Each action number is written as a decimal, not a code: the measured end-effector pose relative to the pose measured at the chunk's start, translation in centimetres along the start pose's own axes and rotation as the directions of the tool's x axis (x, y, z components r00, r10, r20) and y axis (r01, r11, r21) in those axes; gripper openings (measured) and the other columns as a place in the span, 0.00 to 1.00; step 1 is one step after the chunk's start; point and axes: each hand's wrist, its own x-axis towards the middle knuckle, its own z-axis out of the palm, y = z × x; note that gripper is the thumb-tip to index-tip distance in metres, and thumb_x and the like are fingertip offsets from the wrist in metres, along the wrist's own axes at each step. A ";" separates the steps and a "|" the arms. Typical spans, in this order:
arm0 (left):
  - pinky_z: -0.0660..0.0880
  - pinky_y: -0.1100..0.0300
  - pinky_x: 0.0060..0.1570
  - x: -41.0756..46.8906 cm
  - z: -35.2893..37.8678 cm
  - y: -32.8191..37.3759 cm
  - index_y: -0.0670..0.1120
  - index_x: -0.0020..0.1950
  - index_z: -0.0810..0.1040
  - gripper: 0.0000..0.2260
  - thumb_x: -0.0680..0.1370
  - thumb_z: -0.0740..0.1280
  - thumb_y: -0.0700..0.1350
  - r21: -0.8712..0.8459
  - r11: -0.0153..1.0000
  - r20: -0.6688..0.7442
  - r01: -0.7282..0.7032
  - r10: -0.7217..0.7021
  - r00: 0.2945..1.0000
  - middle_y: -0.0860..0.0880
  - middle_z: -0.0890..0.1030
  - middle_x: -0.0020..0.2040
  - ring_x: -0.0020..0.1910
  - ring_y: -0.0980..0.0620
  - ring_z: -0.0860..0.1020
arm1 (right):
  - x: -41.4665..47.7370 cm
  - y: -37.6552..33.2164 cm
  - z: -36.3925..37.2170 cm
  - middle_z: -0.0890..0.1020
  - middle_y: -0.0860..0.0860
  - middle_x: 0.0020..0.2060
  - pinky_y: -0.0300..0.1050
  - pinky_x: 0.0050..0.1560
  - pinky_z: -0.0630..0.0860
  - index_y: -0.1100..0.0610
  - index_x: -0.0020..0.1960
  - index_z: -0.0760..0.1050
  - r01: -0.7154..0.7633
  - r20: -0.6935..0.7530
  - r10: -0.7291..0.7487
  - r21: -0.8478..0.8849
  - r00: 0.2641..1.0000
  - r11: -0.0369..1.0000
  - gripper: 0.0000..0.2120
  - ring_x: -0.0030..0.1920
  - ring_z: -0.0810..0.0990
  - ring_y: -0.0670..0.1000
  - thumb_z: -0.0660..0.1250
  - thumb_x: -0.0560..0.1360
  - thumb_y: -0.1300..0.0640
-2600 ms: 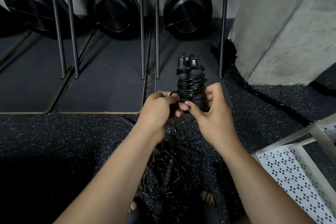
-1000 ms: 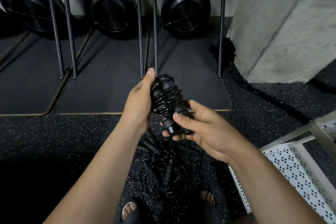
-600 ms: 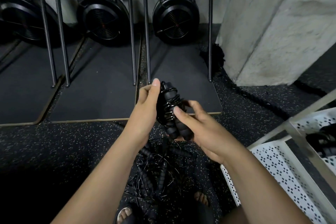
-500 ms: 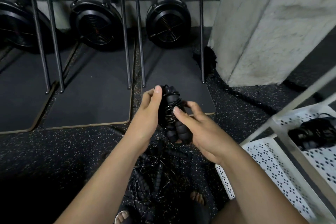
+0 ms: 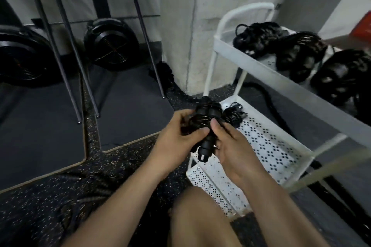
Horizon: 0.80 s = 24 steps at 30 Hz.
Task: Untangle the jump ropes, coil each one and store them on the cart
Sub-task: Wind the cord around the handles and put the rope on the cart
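The lower shelf of the white metal cart shows bare perforated floor just right of the hands. My left hand and right hand both grip the black coiled jump rope (cord wound round paired handles) over that shelf's left edge. A small black rope coil occupies its far corner; three black rope bundles load the top tray.

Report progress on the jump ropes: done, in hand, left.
Done: three coiled ropes atop the cart, a fourth bundle on its lower shelf. In hand: left hand and right hand grip a wound rope, not yet stored. Left: a blurred dark tangle on the floor.
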 end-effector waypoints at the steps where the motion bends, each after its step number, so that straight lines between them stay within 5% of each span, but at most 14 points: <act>1: 0.76 0.72 0.53 0.4 1.4 0.3 0.59 0.67 0.76 0.22 0.76 0.80 0.53 0.056 0.998 0.030 -0.026 0.024 0.999 0.65 0.85 0.55 0.54 0.70 0.82 | -0.1 -0.4 -1.2 0.88 0.58 0.58 0.55 0.61 0.81 0.60 0.66 0.80 0.020 -0.045 -0.019 0.003 0.999 1.000 0.16 0.60 0.87 0.56 0.68 0.85 0.50; 7: 0.71 0.78 0.52 3.1 7.9 1.2 0.54 0.73 0.75 0.30 0.73 0.82 0.52 0.262 0.946 0.127 -0.189 0.160 0.979 0.58 0.84 0.59 0.57 0.66 0.80 | 0.6 -0.7 -5.4 0.89 0.56 0.49 0.52 0.46 0.82 0.55 0.61 0.81 0.075 -0.324 -0.074 -0.008 0.943 0.997 0.13 0.45 0.87 0.55 0.67 0.85 0.46; 11: 0.69 0.59 0.66 5.3 10.6 1.2 0.53 0.78 0.72 0.31 0.78 0.76 0.58 0.506 0.796 0.232 -0.333 0.246 0.941 0.52 0.81 0.67 0.69 0.53 0.75 | 1.9 -0.1 -6.7 0.85 0.52 0.44 0.41 0.30 0.78 0.53 0.59 0.79 0.091 -0.490 -0.085 -0.013 0.867 0.996 0.11 0.33 0.82 0.45 0.64 0.86 0.46; 16: 0.50 0.51 0.74 7.7 12.4 -0.2 0.53 0.82 0.67 0.33 0.81 0.65 0.67 0.711 0.553 0.337 -0.433 0.273 0.901 0.57 0.70 0.80 0.83 0.55 0.56 | 3.8 0.8 -7.4 0.83 0.51 0.43 0.43 0.34 0.76 0.53 0.56 0.77 0.101 -0.593 -0.117 -0.059 0.797 0.993 0.10 0.38 0.82 0.48 0.63 0.86 0.47; 21: 0.42 0.42 0.82 9.3 12.7 -1.8 0.60 0.83 0.64 0.33 0.81 0.63 0.71 0.720 0.551 0.360 -0.422 0.223 0.906 0.53 0.54 0.87 0.86 0.50 0.45 | 5.3 2.1 -8.3 0.85 0.54 0.40 0.57 0.45 0.82 0.50 0.53 0.77 0.094 -0.635 -0.155 -0.129 0.757 0.987 0.12 0.39 0.83 0.55 0.63 0.85 0.42; 24: 0.46 0.43 0.83 9.8 12.7 -2.0 0.59 0.84 0.62 0.32 0.82 0.61 0.69 0.722 0.592 0.326 -0.358 0.165 0.931 0.49 0.54 0.87 0.86 0.47 0.49 | 5.9 2.4 -8.9 0.85 0.52 0.44 0.54 0.46 0.80 0.53 0.55 0.76 0.076 -0.662 -0.153 -0.144 0.733 0.987 0.14 0.42 0.84 0.53 0.62 0.86 0.43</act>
